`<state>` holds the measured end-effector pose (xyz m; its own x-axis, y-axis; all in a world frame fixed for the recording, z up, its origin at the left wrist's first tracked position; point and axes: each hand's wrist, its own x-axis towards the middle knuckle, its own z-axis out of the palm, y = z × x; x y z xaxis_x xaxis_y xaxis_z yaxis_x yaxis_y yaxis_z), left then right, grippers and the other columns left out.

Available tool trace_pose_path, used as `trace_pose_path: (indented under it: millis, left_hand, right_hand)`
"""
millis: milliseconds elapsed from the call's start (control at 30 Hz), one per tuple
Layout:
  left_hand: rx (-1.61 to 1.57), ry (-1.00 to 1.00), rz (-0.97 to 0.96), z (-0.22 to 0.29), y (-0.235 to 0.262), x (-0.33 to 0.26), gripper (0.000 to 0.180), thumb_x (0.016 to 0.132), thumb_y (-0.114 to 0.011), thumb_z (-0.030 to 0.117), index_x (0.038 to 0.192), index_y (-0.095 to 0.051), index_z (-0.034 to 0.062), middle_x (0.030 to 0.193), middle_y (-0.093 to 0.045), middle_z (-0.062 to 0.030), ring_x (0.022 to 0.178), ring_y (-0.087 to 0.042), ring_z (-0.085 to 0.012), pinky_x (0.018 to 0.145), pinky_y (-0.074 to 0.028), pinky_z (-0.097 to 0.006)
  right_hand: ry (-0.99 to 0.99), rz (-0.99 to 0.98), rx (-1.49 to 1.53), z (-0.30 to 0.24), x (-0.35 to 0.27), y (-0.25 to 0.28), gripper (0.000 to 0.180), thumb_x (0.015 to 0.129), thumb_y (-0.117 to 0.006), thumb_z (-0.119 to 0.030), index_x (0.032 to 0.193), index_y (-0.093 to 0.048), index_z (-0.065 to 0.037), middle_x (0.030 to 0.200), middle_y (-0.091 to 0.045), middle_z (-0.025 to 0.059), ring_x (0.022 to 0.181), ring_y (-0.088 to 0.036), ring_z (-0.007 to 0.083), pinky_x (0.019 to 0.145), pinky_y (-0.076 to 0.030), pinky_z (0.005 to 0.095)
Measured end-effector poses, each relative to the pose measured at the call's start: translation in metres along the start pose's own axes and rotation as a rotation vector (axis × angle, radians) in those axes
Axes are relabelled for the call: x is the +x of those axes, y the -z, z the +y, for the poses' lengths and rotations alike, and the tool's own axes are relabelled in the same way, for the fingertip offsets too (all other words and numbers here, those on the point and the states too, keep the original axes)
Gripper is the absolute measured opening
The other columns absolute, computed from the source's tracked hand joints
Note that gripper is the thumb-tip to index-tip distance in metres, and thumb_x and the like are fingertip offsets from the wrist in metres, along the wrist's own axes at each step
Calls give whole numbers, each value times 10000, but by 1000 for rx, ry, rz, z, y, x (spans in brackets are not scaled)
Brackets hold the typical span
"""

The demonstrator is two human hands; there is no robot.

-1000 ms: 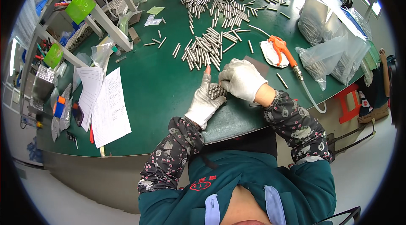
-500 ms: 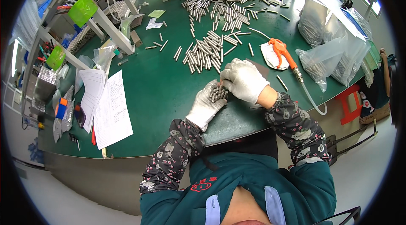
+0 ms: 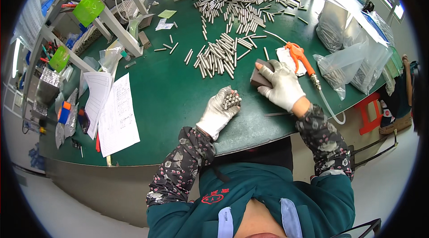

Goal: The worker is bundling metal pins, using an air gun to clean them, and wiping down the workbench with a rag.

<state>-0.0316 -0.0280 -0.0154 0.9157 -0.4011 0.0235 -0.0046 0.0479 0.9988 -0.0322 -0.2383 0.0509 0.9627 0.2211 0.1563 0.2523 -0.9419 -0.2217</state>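
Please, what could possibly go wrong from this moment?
1. The left hand holds many short metal pins in one bundle, so one might slip out and roll away.
2. The right hand, gripping the dark block, is close to the orange air gun and might bump it.
3. The block could perhaps knock the loose pins if moved toward them.

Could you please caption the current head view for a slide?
Left hand holding bundled metal rods, right hand gripping a brown block, at a green table.
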Motion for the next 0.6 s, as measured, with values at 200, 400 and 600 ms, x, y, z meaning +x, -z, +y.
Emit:
trace_pose_path:
  millis: [200,400,600]
  left_hand:
    - [-59,-22,8,8,-3,-3,544,747,-615,-102,1233,-411,34,1023,-555,-32,950,-557,-111,838,-466,-233]
    - [19,-29,3,-4,0,-1,566,728,-613,-113,1235,-414,37,1058,-585,-54,979,-562,-107,839,-471,-246]
    - [194,-102,21,1,0,-2,483,744,-636,-40,1188,-482,73,1058,-609,-59,953,-583,-141,833,-473,-273]
  right_hand:
    - [446,321,32,-53,-16,3,588,648,-705,-277,1201,-534,-177,1164,-449,218,1028,-479,364,876,-378,438]
    - [356,463,122,-26,-15,14,594,604,-729,-228,1173,-563,-186,1141,-483,241,1016,-491,397,871,-379,453]
    - [346,382,-36,-17,-9,5,569,627,-718,-258,1171,-567,-189,1143,-481,237,1026,-494,382,868,-391,439]
